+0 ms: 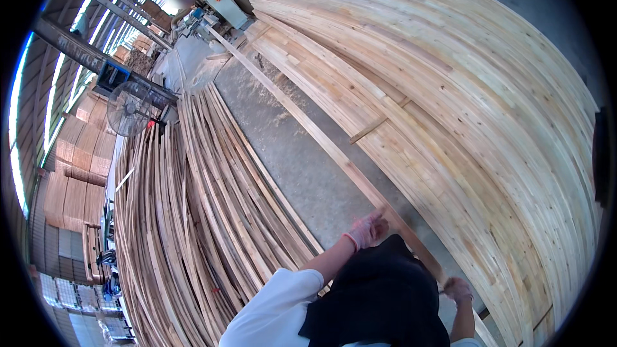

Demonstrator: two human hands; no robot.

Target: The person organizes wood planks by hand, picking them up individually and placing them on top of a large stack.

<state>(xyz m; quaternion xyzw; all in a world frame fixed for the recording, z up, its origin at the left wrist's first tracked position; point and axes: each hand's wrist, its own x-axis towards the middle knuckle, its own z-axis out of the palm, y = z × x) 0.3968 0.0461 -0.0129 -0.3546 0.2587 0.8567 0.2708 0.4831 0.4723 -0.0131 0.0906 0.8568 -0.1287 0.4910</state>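
Note:
A long, narrow wooden board (344, 162) runs from the machine at the far end down to my body, across the gap between two wood stacks. My left hand (369, 230), in a pale glove with a reddish cuff, is closed at the board's left edge, with its fingertips against it. Lower and to the right, my right hand (458, 289) is also gloved and curls at the near part of the board; its grip is partly hidden. A dark apron (373, 295) covers my front and hides some of the board's left side.
Many loose wooden strips (205, 186) lie in a broad pile at left. Wide stacked panels of joined strips (463, 122) fill the right, with a short wood piece (368, 130) across them. Sawdust dots the grey floor (283, 154). A fan (130, 110), a machine (222, 5) and a person stand farther off.

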